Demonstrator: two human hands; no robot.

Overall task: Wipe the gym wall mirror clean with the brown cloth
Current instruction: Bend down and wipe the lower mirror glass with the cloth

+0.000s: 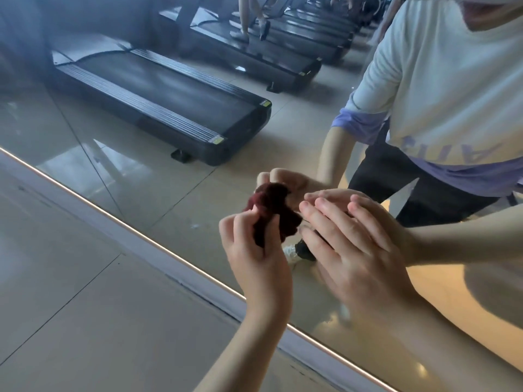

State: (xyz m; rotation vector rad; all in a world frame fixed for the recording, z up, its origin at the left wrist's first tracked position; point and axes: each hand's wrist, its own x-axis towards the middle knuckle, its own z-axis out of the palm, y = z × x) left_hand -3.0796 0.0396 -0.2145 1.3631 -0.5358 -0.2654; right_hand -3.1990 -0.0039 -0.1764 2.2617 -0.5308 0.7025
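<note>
- The brown cloth [276, 219], bunched at frame centre by the mirror [141, 179], is pinched by the left hand [254, 258].
- The right hand [353, 250] is held flat, fingers straight.
- The cloth is judged soft, light and limp; a fuller wad is best gripped.

The cloth [271, 213] pinched in my left hand [254, 258] is a plain, dark maroon-brown. The floor tiles [70, 292] under me are glossy beige, crossed by thin dark grout lines. A thin, warm orange-white line [113, 218] glows along the lower edge of the mirror [34, 123], above a pale grey band [85, 216]. In the glass, the treadmill [158, 89] is black, with ribbed side rails and small yellow-green tags at its corners. My reflected top [452, 80] is white with a lavender cuff, hem and lettering, and my trousers [396, 176] are black.
</note>
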